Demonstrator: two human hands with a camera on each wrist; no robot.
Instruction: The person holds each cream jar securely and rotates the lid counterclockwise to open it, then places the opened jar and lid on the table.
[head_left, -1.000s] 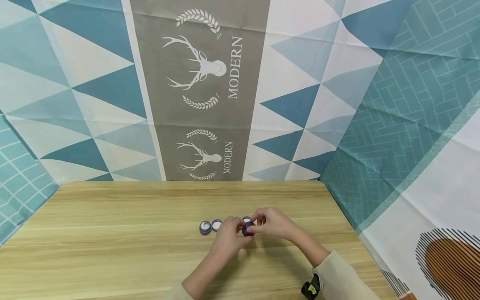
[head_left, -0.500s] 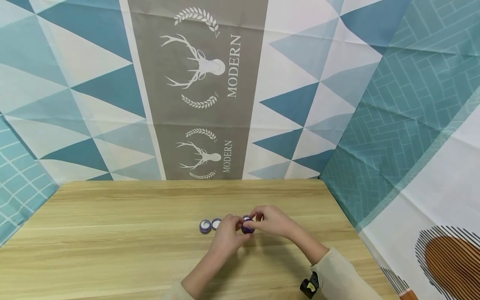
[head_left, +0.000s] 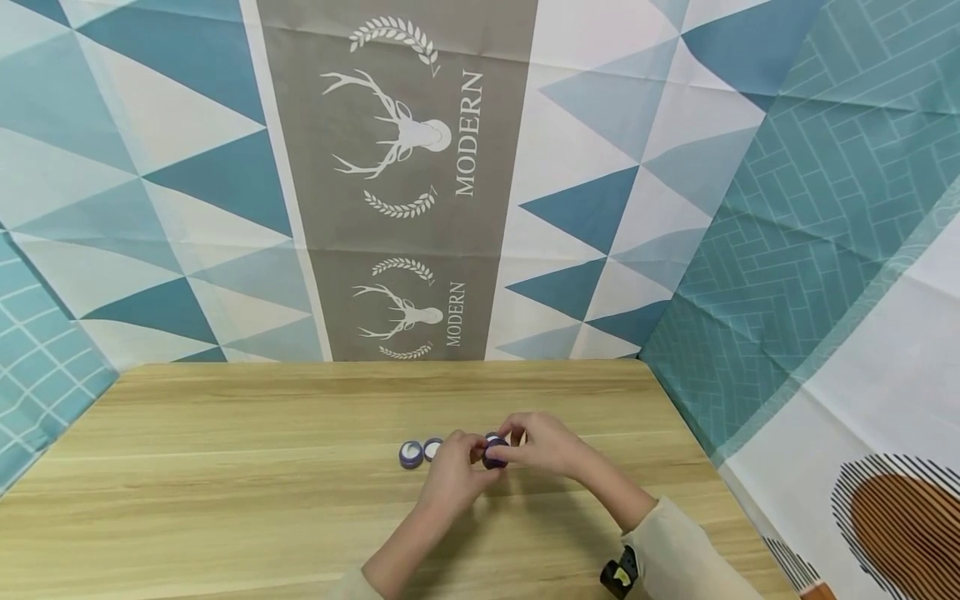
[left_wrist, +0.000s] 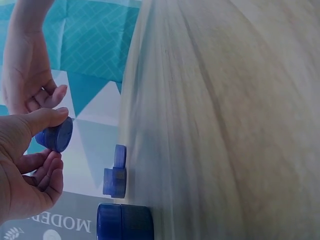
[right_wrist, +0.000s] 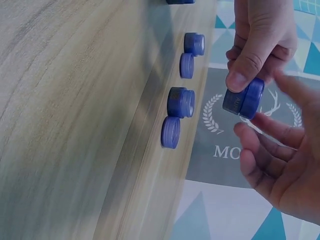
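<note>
A small purple-blue screw-top jar (right_wrist: pixel 242 100) with its lid on is held just above the table between both hands. My left hand (head_left: pixel 454 475) grips the jar's body, its thumb pressed on the side in the left wrist view. My right hand (head_left: pixel 547 446) has its fingers round the lid, partly hidden in the head view. On the table, an opened jar (head_left: pixel 410 454) with white inside stands beside an upturned lid (head_left: pixel 433 450). In the right wrist view, another opened jar (right_wrist: pixel 194 44) and a second lid (right_wrist: pixel 186 65) stand in the same row.
The wooden table (head_left: pixel 225 500) has a back edge meeting a patterned cloth backdrop (head_left: pixel 405 250). A teal cloth (head_left: pixel 802 250) hangs at the right. A black wrist strap device (head_left: pixel 621 573) is worn below the right sleeve.
The held jar has shifted slightly away from me and tilted a little. Both hands stay on it, with small shifts of the right fingers and thumb. The table items have not moved.
</note>
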